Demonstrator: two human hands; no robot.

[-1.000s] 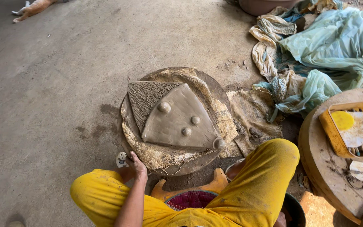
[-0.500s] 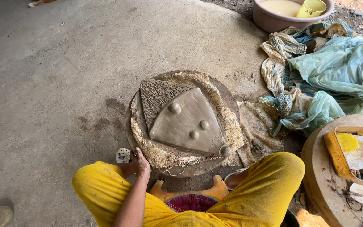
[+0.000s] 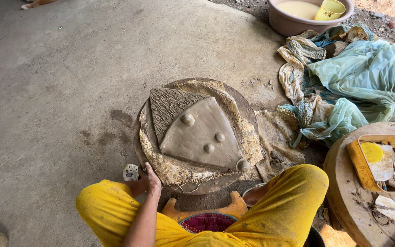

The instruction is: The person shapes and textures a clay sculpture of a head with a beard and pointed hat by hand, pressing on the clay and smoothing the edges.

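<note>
A grey clay slab [image 3: 197,132], fan-shaped with a scored upper left part and several small clay balls on it, lies on cloth on a round board [image 3: 142,146] on the floor. My left hand [image 3: 149,179] sits at the board's near left rim with its fingers curled over the edge. A small white object [image 3: 130,172] lies just left of that hand. My right hand is out of view. My yellow-clad legs [image 3: 280,210] frame a small wooden stool [image 3: 206,211].
A pink basin [image 3: 293,23] with pale liquid and a yellow cup [image 3: 329,10] stands at the back right. Crumpled cloths and green plastic sheeting [image 3: 366,77] lie to the right. A round wooden stand [image 3: 344,183] carries a yellow tray [image 3: 360,160] with tools.
The view has lifted, so the basin and cup now show at the top. My left hand stays at the board's near left rim.
</note>
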